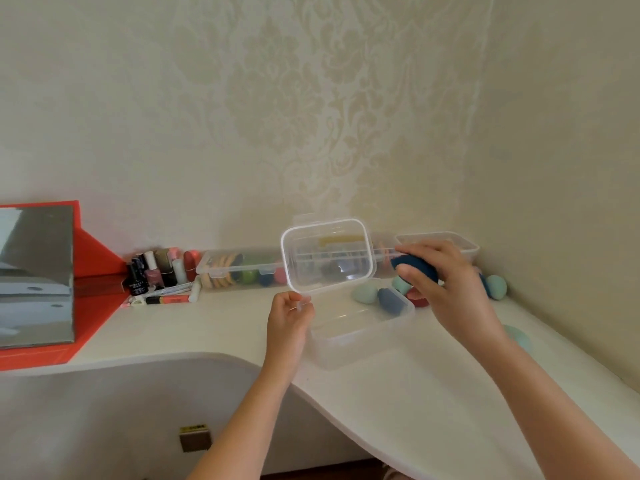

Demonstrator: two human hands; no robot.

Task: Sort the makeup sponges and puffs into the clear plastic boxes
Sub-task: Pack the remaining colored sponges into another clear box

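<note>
Left hand [291, 311] pinches the lid [328, 254] at its lower-left corner and props it upright, so the clear box [360, 336] is open for loading. Right hand [450, 285] grips the dark blue sponge [415, 266] in the air over the box's far-right end, probably for a drop-in. Sponge long axis runs roughly left-right, exposed end toward the lid. Can't tell which end is the tip.
</note>
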